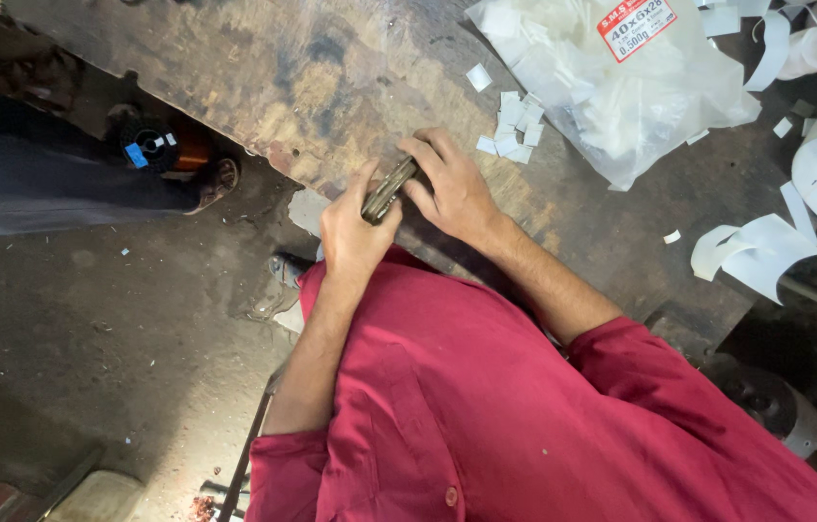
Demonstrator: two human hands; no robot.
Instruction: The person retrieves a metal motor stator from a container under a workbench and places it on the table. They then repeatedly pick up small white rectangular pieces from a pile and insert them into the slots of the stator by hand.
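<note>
From the head view, both hands grip 1 dark flat metal block (388,190) at the near edge of the worn counter (331,68): the left hand (355,232) closes around its lower end at 7 o'clock, and the right hand (452,188) pinches its upper end with fingers curled over the top. It looks stiff, dense and fairly heavy for its size, likely smooth-sided, so holding both ends seems sound. White paper slips (515,130) lie at 1 o'clock, a plastic bag (621,97) beyond.

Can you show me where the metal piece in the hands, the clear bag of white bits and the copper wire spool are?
metal piece (387,191), head view, middle of its dark body.
clear bag (621,97), head view, bulging middle.
copper wire spool (193,150), head view, copper winding.
</note>
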